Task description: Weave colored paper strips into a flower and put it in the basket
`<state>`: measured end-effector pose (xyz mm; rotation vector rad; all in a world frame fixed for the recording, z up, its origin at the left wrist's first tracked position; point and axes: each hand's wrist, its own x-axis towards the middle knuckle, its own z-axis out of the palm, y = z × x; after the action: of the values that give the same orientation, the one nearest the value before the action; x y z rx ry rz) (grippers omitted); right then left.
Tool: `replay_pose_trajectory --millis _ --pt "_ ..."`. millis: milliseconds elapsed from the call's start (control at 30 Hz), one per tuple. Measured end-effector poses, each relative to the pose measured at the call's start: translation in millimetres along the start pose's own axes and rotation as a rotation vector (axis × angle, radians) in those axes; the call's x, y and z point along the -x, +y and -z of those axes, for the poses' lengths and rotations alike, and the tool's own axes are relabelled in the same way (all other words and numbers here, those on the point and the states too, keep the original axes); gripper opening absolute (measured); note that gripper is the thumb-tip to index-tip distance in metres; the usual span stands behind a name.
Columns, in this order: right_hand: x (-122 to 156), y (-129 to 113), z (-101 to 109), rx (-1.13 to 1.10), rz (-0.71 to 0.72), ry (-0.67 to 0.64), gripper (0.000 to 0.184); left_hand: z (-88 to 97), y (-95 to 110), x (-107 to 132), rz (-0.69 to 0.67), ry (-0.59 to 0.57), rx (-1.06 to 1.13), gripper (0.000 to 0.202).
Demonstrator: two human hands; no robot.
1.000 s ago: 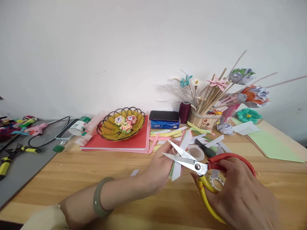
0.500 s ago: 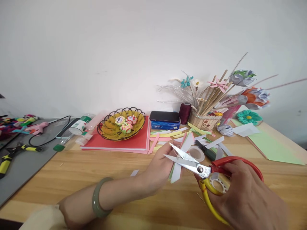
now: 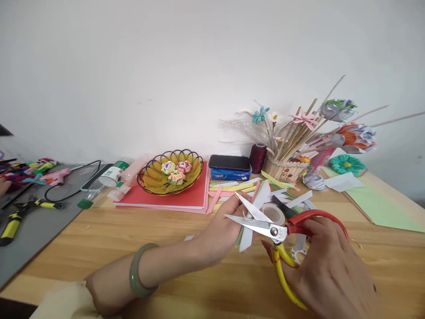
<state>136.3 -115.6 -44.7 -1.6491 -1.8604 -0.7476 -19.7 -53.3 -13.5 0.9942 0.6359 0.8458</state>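
My left hand (image 3: 221,230) is closed around a bundle of crossed paper strips (image 3: 246,239) in white, green and pink. A green bangle (image 3: 135,272) circles that wrist. In my right hand (image 3: 332,266) are scissors (image 3: 279,233) with one red and one yellow handle. Their blades are spread and reach across the paper bundle, close to my left fingers. Part of the bundle is hidden behind the blades, so I cannot tell whether they touch it. A roll of tape (image 3: 274,214) lies behind the scissors.
Loose paper strips (image 3: 232,186) lie at the back. Behind them stand a blue packet (image 3: 229,174) with a phone on it, a thread spool (image 3: 257,158) and a flower basket (image 3: 285,170). A yellow basket (image 3: 152,177) rests on red paper (image 3: 128,197). Pliers (image 3: 25,215) lie left.
The scissors and my right hand have shifted slightly left, and the blades are spread a little wider. My left hand keeps its hold on the paper strips. Part of a hand appears at the left edge.
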Motion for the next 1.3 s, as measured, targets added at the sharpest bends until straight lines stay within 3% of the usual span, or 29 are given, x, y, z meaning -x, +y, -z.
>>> replay_pose_trajectory --millis 233,400,533,700,900,1067,1200,1300 --pt "-3 -3 0 -0.024 -0.005 0.004 0.034 -1.9 5 2 0.030 -0.016 -0.012 0.017" --pt "-4 -9 8 -0.012 -0.119 -0.076 0.021 0.1 3 3 0.046 -0.004 -0.011 0.014" --pt "-1 -7 9 0.064 -0.154 -0.111 0.021 2.1 3 2 0.030 0.004 -0.067 0.010" --pt "7 2 6 0.107 -0.132 -0.063 0.024 3.1 5 3 0.013 0.040 -0.048 0.010" --pt "12 2 3 -0.046 -0.205 -0.083 0.021 1.7 10 5 0.065 -0.005 -0.013 0.020" --pt "12 4 4 -0.241 -0.336 -0.180 0.038 0.6 13 1 0.070 -0.059 0.045 0.031" --pt "12 13 8 -0.174 -0.234 -0.199 0.043 1.0 12 0 0.090 -0.074 0.053 0.026" --pt "10 14 8 -0.113 -0.132 -0.108 0.050 0.6 11 2 0.129 -0.035 0.041 0.021"
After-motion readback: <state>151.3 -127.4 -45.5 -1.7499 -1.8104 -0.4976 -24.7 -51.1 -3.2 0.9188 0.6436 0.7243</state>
